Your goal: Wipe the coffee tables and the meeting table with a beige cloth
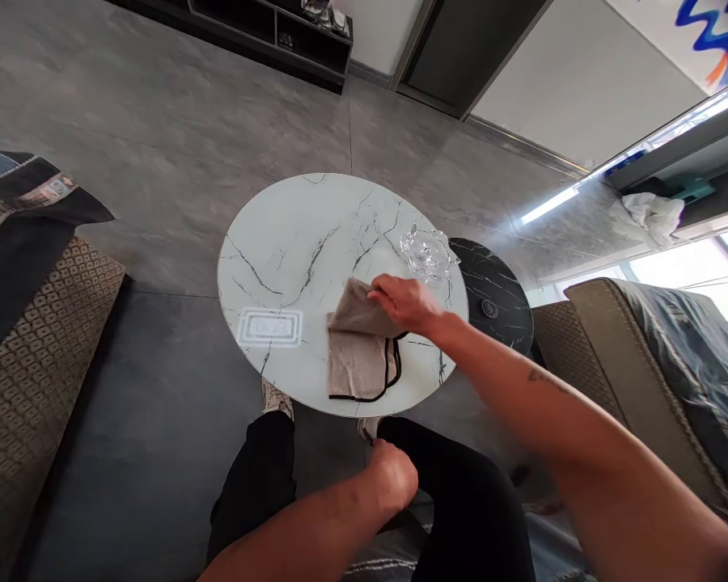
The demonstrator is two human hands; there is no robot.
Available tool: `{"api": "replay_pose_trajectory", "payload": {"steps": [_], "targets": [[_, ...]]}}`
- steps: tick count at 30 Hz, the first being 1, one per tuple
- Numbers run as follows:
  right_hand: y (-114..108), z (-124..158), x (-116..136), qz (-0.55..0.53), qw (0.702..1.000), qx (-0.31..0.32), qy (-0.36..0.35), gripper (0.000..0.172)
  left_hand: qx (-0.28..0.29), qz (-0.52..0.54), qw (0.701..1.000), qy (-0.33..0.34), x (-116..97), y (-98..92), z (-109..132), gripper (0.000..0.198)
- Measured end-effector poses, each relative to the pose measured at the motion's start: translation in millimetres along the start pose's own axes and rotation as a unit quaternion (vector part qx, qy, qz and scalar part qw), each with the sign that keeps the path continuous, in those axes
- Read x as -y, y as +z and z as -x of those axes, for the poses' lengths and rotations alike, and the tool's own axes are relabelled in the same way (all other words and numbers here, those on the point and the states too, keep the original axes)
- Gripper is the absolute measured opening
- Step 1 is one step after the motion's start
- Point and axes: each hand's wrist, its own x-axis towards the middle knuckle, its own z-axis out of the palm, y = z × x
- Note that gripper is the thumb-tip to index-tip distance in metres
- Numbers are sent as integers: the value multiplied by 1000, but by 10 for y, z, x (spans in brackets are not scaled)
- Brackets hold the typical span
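My right hand [405, 303] pinches the upper part of a beige-grey cleaning cloth [357, 364] with dark edging. That part is lifted and folded over, while the lower part lies flat on the white marble-look round table [285, 214]. My left hand [394, 478] hangs in front of the table's near edge, above my leg, apart from the cloth. It looks curled closed, with its fingers mostly hidden, so whatever may be in it cannot be made out. Beyond my right hand stands a clear glass dish [428, 252] with a wavy rim.
A lower black round table [497, 283] adjoins on the right. A white rectangular printed mark [270, 326] shows on the tabletop's left. Upholstered seats stand at left [54, 315] and right [594, 347]. A dark low cabinet [315, 56] is at the back.
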Motion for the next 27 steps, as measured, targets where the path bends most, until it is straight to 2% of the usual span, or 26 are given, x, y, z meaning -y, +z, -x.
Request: {"api": "replay_pose_trajectory", "payload": {"steps": [3, 5, 9, 13, 16, 19, 24, 27], "targets": [[-422, -244, 59, 8, 995, -72, -74, 39, 1, 7, 1000, 2, 11, -20, -18, 39], [-728, -280, 190, 8, 988, -108, -113, 43, 4, 11, 1000, 3, 12, -34, -27, 38], [-1290, -103, 612, -14, 978, -151, -142, 39, 20, 7, 1000, 2, -4, -41, -22, 37], [-1666, 183, 1118, -75, 971, -188, -126, 31, 19, -2, 1000, 1, -8, -47, 12, 31], [-1840, 329, 1420, -117, 967, -201, -107, 30, 15, 0, 1000, 4, -5, -75, 46, 31], [-1936, 352, 1577, -158, 957, -224, -91, 37, 14, -7, 1000, 1, -18, -115, 79, 34], [-1948, 181, 1608, -185, 935, -292, -77, 41, 32, -42, 999, 0, -32, -193, 130, 40], [-1935, 56, 1572, -197, 930, -303, -64, 39, 26, -51, 998, 17, 2, -257, 189, 41]]}}
